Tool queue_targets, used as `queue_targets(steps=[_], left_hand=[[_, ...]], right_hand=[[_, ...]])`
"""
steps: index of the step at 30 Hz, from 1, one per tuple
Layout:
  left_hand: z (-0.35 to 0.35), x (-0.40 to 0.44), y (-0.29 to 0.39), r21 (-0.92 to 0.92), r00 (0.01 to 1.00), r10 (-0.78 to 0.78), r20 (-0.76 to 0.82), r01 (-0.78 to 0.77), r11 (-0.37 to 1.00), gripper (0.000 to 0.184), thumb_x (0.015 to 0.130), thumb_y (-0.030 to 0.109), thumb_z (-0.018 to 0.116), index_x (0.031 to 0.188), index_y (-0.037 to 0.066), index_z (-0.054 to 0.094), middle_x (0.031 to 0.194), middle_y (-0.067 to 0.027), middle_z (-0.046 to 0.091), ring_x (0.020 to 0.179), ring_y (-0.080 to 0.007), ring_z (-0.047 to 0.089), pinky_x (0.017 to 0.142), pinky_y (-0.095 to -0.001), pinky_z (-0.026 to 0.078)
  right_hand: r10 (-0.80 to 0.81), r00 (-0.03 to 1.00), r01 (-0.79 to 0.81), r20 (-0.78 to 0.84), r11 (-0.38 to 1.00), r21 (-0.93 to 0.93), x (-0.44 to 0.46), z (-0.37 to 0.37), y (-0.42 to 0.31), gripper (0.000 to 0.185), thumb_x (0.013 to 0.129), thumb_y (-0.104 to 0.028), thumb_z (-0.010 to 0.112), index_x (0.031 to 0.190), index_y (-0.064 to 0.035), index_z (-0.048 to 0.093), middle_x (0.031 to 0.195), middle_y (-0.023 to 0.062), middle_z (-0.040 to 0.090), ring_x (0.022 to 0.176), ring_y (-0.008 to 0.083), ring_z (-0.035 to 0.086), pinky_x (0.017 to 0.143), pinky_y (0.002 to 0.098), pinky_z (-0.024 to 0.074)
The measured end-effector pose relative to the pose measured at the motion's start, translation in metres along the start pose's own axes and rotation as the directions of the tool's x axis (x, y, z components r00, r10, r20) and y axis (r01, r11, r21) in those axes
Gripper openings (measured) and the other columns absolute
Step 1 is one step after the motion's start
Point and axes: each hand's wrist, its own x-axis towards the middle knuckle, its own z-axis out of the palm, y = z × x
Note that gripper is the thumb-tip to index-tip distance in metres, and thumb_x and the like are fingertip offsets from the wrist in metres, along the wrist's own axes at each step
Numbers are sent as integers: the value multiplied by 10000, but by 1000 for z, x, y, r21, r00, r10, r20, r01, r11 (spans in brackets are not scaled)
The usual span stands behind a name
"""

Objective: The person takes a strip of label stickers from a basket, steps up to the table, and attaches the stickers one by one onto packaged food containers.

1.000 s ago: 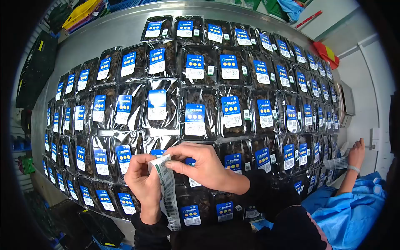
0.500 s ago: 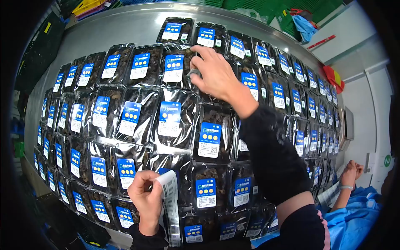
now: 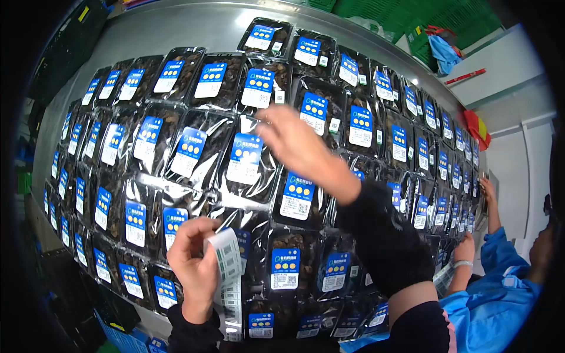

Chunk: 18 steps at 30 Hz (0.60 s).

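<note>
My left hand [image 3: 193, 265] is closed with thumb and fingers pinching a strip of small printed labels [image 3: 231, 276], which hangs down past my wrist. My right hand [image 3: 297, 147], smeared by motion, is over the film-wrapped black trays. Just left of its fingertips is a tray with a big blue-and-white label [image 3: 244, 156]. Above the hand, another tray [image 3: 258, 88] bears a small white square label [image 3: 279, 96] beside its blue one. Dark brown, dried-looking pieces show through the film. Whether anything is between my right fingers cannot be made out.
Many similar trays cover the metal table [image 3: 194, 26] in rows; several far ones carry small white labels. At right, a co-worker in a blue garment [image 3: 494, 288] reaches over the trays with another label strip [image 3: 444, 279]. Green crates [image 3: 406, 17] stand behind the table.
My right hand has moved back toward me from the upper tray, where a small white label now shows. My left hand still holds the strip. The co-worker has reached further over the trays.
</note>
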Motion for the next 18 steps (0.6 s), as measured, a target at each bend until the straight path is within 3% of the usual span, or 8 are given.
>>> queue_targets(steps=[1, 3, 5, 7, 8, 11, 17, 18], left_hand=[[2, -1, 3, -45, 998, -25, -62, 22, 999, 205, 811, -93, 596, 1004, -25, 594, 930, -84, 660, 816, -103, 618, 741, -225, 486], [-5, -1, 6, -52, 997, -50, -61, 46, 998, 221, 810, -98, 605, 1017, -24, 591, 897, -85, 672, 810, -121, 641, 756, -231, 500], [-5, -2, 12, -53, 992, -23, -125, 17, 998, 182, 799, -86, 637, 963, -18, 597, 822, -50, 654, 727, -89, 612, 683, -203, 481], [-11, -3, 12, -62, 997, -42, -72, 37, 997, 129, 791, -75, 657, 884, -7, 600, 783, -13, 620, 682, -48, 563, 618, -182, 443], [-9, -3, 14, -50, 992, -64, -108, 58, 997, 112, 790, -61, 673, 811, 6, 586, 727, 22, 579, 639, -16, 508, 564, -169, 397], [-19, -5, 8, -59, 990, -93, -107, 87, 994, 117, 794, -51, 678, 796, 9, 578, 697, 30, 572, 620, -10, 495, 549, -169, 384], [-36, -1, -11, -111, 968, -199, -151, 183, 977, 184, 784, -38, 689, 739, 41, 529, 663, 58, 517, 596, 4, 442, 530, -168, 352], [-38, 1, -12, -101, 965, -205, -162, 190, 977, 184, 785, -36, 687, 737, 41, 527, 661, 61, 513, 593, 5, 437, 525, -168, 345]], right_hand=[[-22, 994, -8, 105, 961, 275, -23, 4, -21, 363, 899, -217, 613, 1172, 19, 575, 1055, 187, 612, 954, 272, 633, 787, 360, 503], [-30, 958, -138, 286, 824, 549, -67, 10, -66, 323, 922, -237, 599, 1142, 0, 608, 1022, 163, 635, 893, 220, 653, 735, 321, 516], [-73, 973, -83, 220, 777, 624, -91, 15, -95, 291, 895, -190, 638, 1121, -7, 623, 1002, 136, 650, 873, 211, 652, 753, 315, 516], [-59, 992, -20, 115, 811, 584, -104, 24, -105, 264, 870, -199, 656, 1071, -28, 636, 951, 144, 643, 829, 283, 653, 735, 343, 519], [-34, 996, -20, 84, 820, 572, -106, 25, -110, 251, 851, -174, 675, 1059, -37, 645, 966, 124, 653, 826, 272, 661, 722, 330, 527], [-3, 1000, -7, 15, 799, 601, -103, 33, -115, 252, 831, -145, 695, 1053, -32, 653, 989, 118, 659, 835, 259, 670, 714, 313, 532], [72, 968, -233, 242, 618, 751, -80, 47, -120, 201, 846, -71, 680, 1028, 9, 651, 922, 78, 680, 818, 126, 665, 735, 253, 525], [93, 937, -340, 338, 474, 812, -72, 50, -118, 169, 854, -56, 673, 1010, 6, 654, 950, 64, 676, 854, 113, 653, 759, 250, 521]])
